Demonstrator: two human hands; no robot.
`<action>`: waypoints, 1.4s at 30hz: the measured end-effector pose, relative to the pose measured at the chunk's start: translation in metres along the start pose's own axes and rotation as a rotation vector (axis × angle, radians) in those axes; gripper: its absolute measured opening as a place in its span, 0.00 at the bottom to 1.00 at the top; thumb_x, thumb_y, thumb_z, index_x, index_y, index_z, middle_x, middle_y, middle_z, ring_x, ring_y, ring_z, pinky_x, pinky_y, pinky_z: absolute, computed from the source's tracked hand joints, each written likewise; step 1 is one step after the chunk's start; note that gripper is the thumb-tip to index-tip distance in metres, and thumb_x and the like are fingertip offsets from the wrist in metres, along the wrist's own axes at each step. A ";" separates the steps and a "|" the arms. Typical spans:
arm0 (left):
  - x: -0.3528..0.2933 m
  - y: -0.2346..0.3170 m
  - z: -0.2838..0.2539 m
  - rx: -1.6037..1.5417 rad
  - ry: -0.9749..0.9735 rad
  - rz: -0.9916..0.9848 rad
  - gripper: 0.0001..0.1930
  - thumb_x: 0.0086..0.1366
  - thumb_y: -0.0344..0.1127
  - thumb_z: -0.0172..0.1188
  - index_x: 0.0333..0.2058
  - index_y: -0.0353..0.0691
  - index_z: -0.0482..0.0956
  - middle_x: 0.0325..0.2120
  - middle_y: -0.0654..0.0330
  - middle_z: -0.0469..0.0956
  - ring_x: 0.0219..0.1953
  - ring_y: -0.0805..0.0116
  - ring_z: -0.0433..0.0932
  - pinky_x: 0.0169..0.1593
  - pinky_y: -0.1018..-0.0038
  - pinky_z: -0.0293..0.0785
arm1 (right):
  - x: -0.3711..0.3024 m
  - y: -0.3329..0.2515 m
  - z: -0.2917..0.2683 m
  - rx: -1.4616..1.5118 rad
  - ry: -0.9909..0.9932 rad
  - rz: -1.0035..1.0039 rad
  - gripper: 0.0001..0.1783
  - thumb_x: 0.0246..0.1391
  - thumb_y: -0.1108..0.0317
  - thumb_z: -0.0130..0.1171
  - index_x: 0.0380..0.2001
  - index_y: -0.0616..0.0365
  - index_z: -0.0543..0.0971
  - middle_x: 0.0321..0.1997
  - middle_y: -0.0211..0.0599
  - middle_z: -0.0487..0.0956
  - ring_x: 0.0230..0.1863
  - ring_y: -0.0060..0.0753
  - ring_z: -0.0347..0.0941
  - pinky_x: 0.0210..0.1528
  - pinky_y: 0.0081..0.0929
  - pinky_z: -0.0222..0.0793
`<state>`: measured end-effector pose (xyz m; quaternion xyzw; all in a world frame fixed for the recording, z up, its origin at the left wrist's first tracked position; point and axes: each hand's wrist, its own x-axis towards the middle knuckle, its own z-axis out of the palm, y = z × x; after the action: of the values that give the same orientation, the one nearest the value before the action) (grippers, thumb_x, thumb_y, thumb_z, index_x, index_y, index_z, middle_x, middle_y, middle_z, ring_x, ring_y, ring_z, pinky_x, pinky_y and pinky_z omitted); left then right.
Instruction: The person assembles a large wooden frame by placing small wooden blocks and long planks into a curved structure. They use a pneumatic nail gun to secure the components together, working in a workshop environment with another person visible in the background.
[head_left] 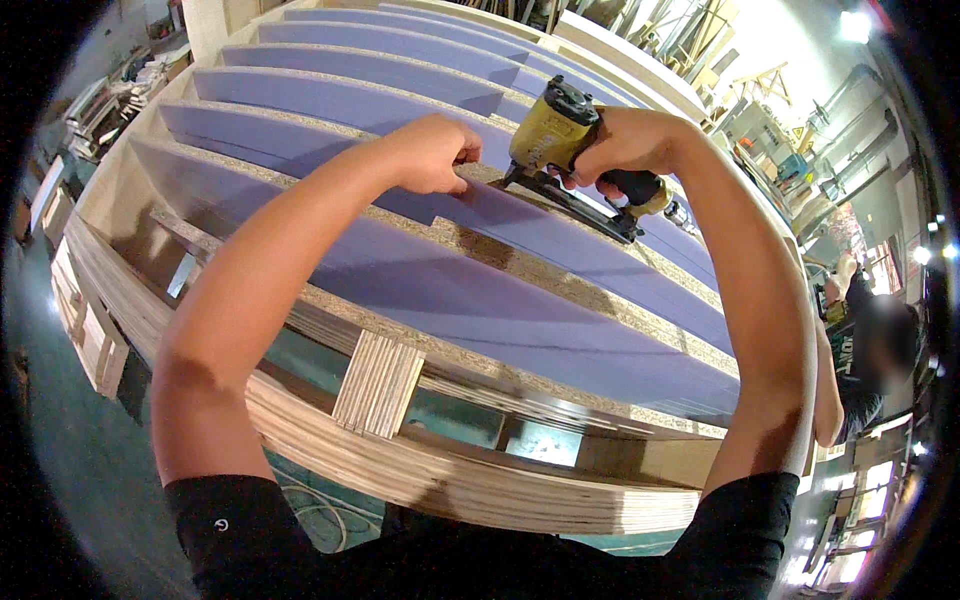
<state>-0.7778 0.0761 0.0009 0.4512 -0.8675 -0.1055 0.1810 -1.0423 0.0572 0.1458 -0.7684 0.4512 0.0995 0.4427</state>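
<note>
My right hand (640,140) is wrapped around the grip of a yellow and black nail gun (555,125). The gun's long black magazine lies along the raw chipboard top edge of an upright purple-faced panel (510,218), and its nose is close to my left hand. With bent fingers, my left hand (432,158) pinches the same panel at its top edge, just left of the nose. Nearer to me stands another purple-faced panel (420,275), with a notch in the panel edge behind it. A metal air fitting (678,213) sticks out from the gun's handle end.
Several parallel panels (360,68) run across the pale wooden frame. Layered plywood (480,480) forms its near side, with a plywood block (380,385) inside. A hose (335,515) lies on the green floor. At right, another person (860,350) works nearby.
</note>
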 end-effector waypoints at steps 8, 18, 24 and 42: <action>-0.001 0.009 0.002 -0.015 -0.002 -0.008 0.24 0.51 0.42 0.79 0.43 0.37 0.80 0.35 0.50 0.83 0.39 0.49 0.82 0.43 0.60 0.77 | -0.023 0.006 -0.003 -0.113 0.022 0.023 0.17 0.45 0.72 0.65 0.39 0.69 0.82 0.31 0.38 0.83 0.21 0.26 0.75 0.23 0.28 0.71; 0.021 0.015 0.007 0.050 -0.131 0.018 0.25 0.51 0.47 0.75 0.38 0.34 0.79 0.31 0.51 0.80 0.34 0.57 0.78 0.39 0.62 0.73 | -0.145 0.118 -0.014 -0.180 0.173 0.202 0.18 0.43 0.68 0.68 0.39 0.64 0.85 0.23 0.33 0.81 0.20 0.23 0.75 0.23 0.27 0.71; 0.080 0.137 0.038 -0.011 -0.230 -0.001 0.25 0.51 0.51 0.76 0.35 0.35 0.80 0.31 0.50 0.81 0.35 0.57 0.79 0.39 0.61 0.74 | -0.221 0.212 -0.041 -0.118 0.201 0.195 0.16 0.43 0.69 0.67 0.38 0.65 0.83 0.22 0.36 0.81 0.18 0.26 0.75 0.22 0.28 0.71; 0.154 0.289 0.119 0.155 -0.170 0.087 0.26 0.57 0.55 0.72 0.34 0.34 0.79 0.31 0.43 0.82 0.37 0.40 0.81 0.41 0.52 0.75 | -0.248 0.270 -0.048 -0.160 0.145 0.083 0.14 0.43 0.68 0.68 0.35 0.63 0.85 0.21 0.36 0.81 0.18 0.27 0.75 0.21 0.30 0.68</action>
<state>-1.1231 0.1175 0.0261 0.4153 -0.9040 -0.0679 0.0757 -1.4070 0.1168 0.1518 -0.7871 0.5042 0.0978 0.3416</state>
